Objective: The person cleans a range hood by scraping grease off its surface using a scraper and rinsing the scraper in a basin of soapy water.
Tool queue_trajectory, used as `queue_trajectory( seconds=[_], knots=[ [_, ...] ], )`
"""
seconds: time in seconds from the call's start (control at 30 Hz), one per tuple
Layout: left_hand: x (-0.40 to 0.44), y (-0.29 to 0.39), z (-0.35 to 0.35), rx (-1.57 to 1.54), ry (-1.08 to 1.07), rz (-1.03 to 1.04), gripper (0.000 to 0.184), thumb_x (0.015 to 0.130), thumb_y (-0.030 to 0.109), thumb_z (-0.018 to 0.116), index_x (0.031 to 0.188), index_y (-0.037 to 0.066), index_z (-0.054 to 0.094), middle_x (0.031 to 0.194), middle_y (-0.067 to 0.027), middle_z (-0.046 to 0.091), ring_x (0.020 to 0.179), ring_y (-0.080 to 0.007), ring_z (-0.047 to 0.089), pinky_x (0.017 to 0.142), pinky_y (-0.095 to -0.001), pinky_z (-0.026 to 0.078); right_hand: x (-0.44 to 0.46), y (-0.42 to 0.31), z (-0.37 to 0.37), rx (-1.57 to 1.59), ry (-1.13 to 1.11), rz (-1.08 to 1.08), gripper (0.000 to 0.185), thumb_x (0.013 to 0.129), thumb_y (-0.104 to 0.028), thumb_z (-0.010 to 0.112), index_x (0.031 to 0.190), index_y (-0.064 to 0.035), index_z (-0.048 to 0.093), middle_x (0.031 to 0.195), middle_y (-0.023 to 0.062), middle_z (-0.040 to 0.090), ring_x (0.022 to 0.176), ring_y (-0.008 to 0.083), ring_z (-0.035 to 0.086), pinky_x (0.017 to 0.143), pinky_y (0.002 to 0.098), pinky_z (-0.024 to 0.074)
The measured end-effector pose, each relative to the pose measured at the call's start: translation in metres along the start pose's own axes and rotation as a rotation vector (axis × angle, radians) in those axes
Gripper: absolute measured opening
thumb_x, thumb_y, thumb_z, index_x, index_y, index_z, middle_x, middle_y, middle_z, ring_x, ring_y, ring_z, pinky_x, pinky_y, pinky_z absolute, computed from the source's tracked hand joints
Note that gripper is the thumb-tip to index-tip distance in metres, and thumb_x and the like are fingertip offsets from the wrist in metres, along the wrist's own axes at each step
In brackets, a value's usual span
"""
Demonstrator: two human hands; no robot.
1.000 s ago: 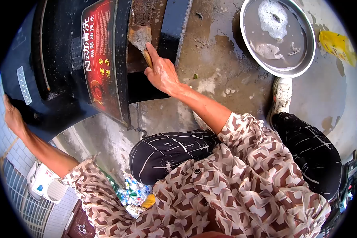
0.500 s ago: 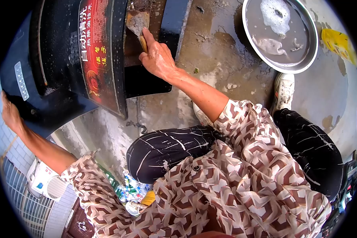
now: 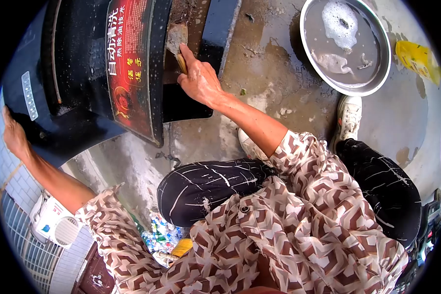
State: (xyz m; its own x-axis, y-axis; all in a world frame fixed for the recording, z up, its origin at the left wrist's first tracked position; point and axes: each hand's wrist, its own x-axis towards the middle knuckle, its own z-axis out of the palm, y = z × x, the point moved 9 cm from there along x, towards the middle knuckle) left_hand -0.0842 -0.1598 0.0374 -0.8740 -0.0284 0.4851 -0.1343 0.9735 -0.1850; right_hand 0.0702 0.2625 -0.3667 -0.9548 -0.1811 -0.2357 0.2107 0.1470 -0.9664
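My right hand (image 3: 200, 81) is closed around the wooden handle of a putty knife (image 3: 177, 39). Its wide, dirty blade lies against the greasy brown inner surface of a black range hood (image 3: 83, 63), which rests tilted near the ground. A red label with Chinese lettering (image 3: 130, 63) covers the hood's curved front panel, to the left of the blade. At the far left, my left hand (image 3: 15, 134) grips the hood's outer edge; some of its fingers are hidden or hard to make out.
A round metal basin (image 3: 348, 49) of grey, foamy water holds a soaked rag. Beside it lies a yellow packet (image 3: 419, 61) on the wet concrete floor (image 3: 274, 63). A white outdoor unit (image 3: 56, 220) and a pile of plastic bottles (image 3: 162, 235) are at lower left.
The view has shifted slightly, so the hood sits a little farther right. My right hand has drawn the putty knife slightly toward me. My left hand stays at the hood's edge.
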Motion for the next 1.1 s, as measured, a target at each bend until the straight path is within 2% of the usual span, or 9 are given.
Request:
queue_trajectory(
  seconds=[0.17,0.3,0.43,0.63,0.77,0.87,0.93,1.0,1.1],
  knots=[
    [0.010,-0.028,0.014,-0.099,-0.064,0.126,0.047,0.100,0.046,0.048,0.135,0.015,0.056,0.112,-0.0116,0.071,0.100,-0.0149,0.062,0.093,-0.0278,0.044,0.043,-0.014,-0.027,0.028,0.122,0.053,0.066,0.078,-0.004,0.060,0.139,0.0074,0.035,0.092,0.0353,0.064,0.092,0.0514,0.062,0.084,0.0525,0.0502],
    [0.011,-0.034,0.012,0.061,-0.029,0.100,0.041,0.101,0.041,0.047,0.135,0.020,0.056,0.112,-0.0106,0.071,0.099,-0.0146,0.061,0.092,-0.0272,0.044,0.005,-0.017,-0.020,0.009,0.048,-0.061,0.070,0.079,-0.004,0.060,0.142,0.0068,0.032,0.094,0.0346,0.065,0.095,0.0492,0.063,0.087,0.0494,0.0498],
    [0.012,-0.028,0.007,0.141,0.036,0.122,0.039,0.101,0.041,0.045,0.135,0.024,0.056,0.114,-0.0110,0.070,0.100,-0.0169,0.063,0.093,-0.0289,0.045,0.047,-0.008,-0.025,0.021,-0.021,0.056,0.070,0.079,-0.006,0.059,0.143,0.0063,0.032,0.095,0.0338,0.065,0.097,0.0491,0.063,0.088,0.0493,0.0499],
    [-0.002,0.012,0.000,0.071,0.022,0.169,0.038,0.101,0.028,0.043,0.136,0.020,0.055,0.121,-0.0118,0.068,0.106,-0.0167,0.063,0.096,-0.0264,0.043,0.018,-0.005,-0.025,-0.014,0.070,-0.025,0.072,0.079,-0.007,0.060,0.144,0.0037,0.031,0.100,0.0359,0.064,0.098,0.0503,0.062,0.090,0.0509,0.0496],
    [0.022,-0.046,0.011,-0.250,0.001,0.186,0.040,0.102,0.032,0.044,0.136,0.016,0.055,0.118,-0.0143,0.068,0.106,-0.0176,0.063,0.096,-0.0272,0.043,0.065,-0.009,-0.029,0.070,-0.011,0.133,0.071,0.080,-0.008,0.059,0.145,0.0002,0.031,0.096,0.0340,0.065,0.094,0.0506,0.063,0.088,0.0515,0.0501],
    [0.001,-0.003,-0.003,-0.023,0.012,0.051,0.040,0.101,0.032,0.044,0.137,0.016,0.054,0.113,-0.0168,0.069,0.102,-0.0194,0.064,0.093,-0.0291,0.044,0.045,-0.004,-0.038,-0.034,0.122,0.040,0.072,0.080,-0.008,0.059,0.146,0.0005,0.030,0.095,0.0343,0.065,0.096,0.0506,0.063,0.088,0.0522,0.0497],
    [-0.003,0.015,0.001,0.121,-0.013,0.045,0.040,0.101,0.032,0.044,0.137,0.017,0.054,0.109,-0.0181,0.070,0.099,-0.0209,0.064,0.092,-0.0304,0.044,0.020,-0.004,-0.029,-0.025,0.059,-0.019,0.074,0.078,-0.007,0.060,0.146,0.0008,0.031,0.096,0.0349,0.065,0.096,0.0504,0.062,0.089,0.0513,0.0496],
    [0.004,-0.014,0.007,0.134,0.006,0.108,0.041,0.100,0.037,0.044,0.136,0.021,0.055,0.106,-0.0190,0.069,0.095,-0.0228,0.064,0.091,-0.0318,0.045,0.034,0.004,-0.033,-0.058,0.112,-0.074,0.072,0.078,-0.007,0.059,0.145,0.0017,0.033,0.095,0.0347,0.065,0.095,0.0510,0.062,0.088,0.0502,0.0503],
    [0.011,-0.025,0.004,0.251,0.034,0.233,0.042,0.100,0.046,0.045,0.135,0.026,0.056,0.102,-0.0206,0.069,0.090,-0.0256,0.062,0.089,-0.0337,0.046,0.083,-0.009,-0.048,0.008,-0.001,0.109,0.074,0.078,-0.008,0.058,0.146,0.0015,0.031,0.096,0.0350,0.065,0.098,0.0497,0.063,0.089,0.0489,0.0506]
  ],
)
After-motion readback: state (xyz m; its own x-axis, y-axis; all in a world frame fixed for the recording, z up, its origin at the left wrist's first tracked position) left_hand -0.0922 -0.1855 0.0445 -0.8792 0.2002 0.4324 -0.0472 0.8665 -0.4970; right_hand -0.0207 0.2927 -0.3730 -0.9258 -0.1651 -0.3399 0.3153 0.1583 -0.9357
